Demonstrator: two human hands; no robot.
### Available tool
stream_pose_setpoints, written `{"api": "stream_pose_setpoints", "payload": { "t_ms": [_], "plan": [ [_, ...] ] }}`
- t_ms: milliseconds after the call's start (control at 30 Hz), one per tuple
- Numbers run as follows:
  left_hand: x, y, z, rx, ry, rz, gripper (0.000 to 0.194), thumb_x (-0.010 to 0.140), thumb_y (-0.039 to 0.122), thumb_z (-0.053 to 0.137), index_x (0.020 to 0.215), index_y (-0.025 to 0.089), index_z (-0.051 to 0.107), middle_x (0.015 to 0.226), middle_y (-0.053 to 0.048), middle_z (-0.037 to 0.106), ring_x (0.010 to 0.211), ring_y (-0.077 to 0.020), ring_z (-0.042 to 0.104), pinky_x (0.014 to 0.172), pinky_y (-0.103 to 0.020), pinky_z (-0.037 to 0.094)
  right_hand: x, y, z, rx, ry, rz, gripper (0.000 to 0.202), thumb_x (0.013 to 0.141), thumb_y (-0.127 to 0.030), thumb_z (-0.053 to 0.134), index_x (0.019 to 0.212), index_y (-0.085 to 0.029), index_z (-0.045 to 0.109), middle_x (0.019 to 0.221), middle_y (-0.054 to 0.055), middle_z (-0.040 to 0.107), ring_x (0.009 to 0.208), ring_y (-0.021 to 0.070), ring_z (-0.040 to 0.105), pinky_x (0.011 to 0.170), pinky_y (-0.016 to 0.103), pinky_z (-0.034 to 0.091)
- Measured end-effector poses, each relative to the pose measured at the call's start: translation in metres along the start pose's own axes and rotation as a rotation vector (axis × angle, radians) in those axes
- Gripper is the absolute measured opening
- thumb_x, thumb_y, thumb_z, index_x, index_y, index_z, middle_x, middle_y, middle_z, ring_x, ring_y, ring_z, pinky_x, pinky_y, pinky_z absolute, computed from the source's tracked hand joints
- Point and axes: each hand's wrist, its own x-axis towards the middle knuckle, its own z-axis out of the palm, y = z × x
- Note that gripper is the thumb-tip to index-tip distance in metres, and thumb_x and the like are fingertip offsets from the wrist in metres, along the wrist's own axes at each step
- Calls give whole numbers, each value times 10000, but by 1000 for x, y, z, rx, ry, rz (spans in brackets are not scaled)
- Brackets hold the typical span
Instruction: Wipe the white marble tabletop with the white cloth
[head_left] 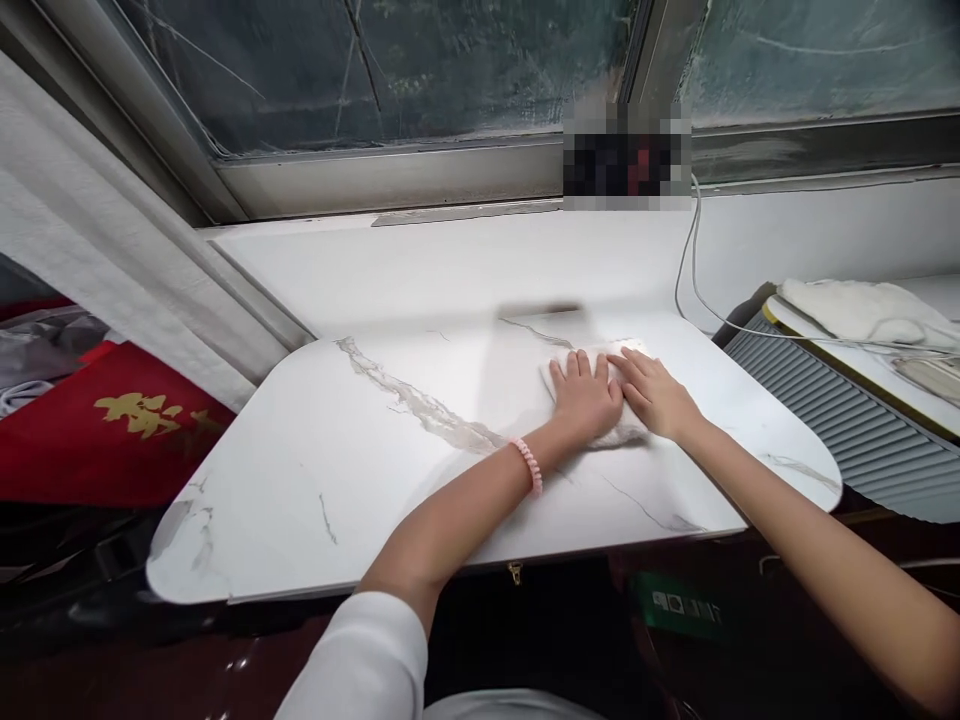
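A pale folded cloth [626, 433] lies flat on the white marble-patterned table [420, 500], right of its middle. My left hand [586, 395] presses down on the cloth with fingers stretched out and a little apart; a pink beaded bracelet [527, 466] circles that wrist. Just to its right, my right hand [654, 392] rests on the same cloth, fingers extended, its fingertips close to the left hand. Both palms face down and cover much of the cloth.
A window [405, 80] and white sill [450, 260] stand behind the table. A white cable [694, 235] hangs at the back right, by a grey ribbed unit [840, 420] with a white towel [862, 310]. At left are a curtain [112, 220] and a red bag [112, 440].
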Motion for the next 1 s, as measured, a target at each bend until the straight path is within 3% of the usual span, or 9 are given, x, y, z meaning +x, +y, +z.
{"api": "stream_pose_setpoints", "payload": {
  "t_ms": [167,267,367,467,633,800,1000],
  "plan": [
    [-56,39,8,-39,-51,72,594,992,376,218,1506,84,280,1566,-203,259,1464,-360,156,1161,-632,89,-77,5,-16,12,-20,35,534,958,-312,216,1425,-181,440,1528,127,385,1433,250,299,1164,506,268],
    [-79,57,17,-18,4,160,600,988,391,240,1493,72,298,1543,-226,296,1449,-381,192,1143,-659,133,-113,12,-25,29,-22,76,538,956,-343,213,1429,-222,439,1534,105,379,1440,237,286,1171,499,265],
    [-91,66,23,16,72,232,582,994,383,225,1475,68,315,1520,-242,330,1432,-380,234,1110,-676,204,-132,17,-33,32,-60,120,541,959,-388,221,1443,-248,416,1549,80,359,1441,245,280,1151,518,303],
    [-88,67,25,40,100,267,559,996,367,214,1459,74,329,1503,-236,360,1419,-364,263,1091,-673,236,-130,19,-35,12,-91,180,561,957,-408,231,1449,-205,410,1551,100,354,1430,273,299,1131,516,338],
    [-49,65,25,17,99,247,516,983,350,268,1426,108,375,1480,-198,398,1399,-321,297,1111,-633,232,-93,32,-27,4,6,219,519,931,-357,270,1355,-179,512,1494,100,447,1397,292,367,1122,499,358],
    [19,63,29,-9,72,210,475,977,342,281,1386,148,423,1457,-158,420,1390,-284,294,1134,-597,210,-37,62,-21,76,68,268,449,893,-338,332,1243,-221,587,1428,86,525,1320,310,470,1037,509,436],
    [93,59,37,-31,64,169,463,971,334,289,1368,159,451,1443,-151,435,1376,-273,304,1148,-578,173,27,103,-10,125,104,224,440,872,-336,344,1225,-237,588,1354,71,584,1257,297,518,997,485,448]
  ]
}}
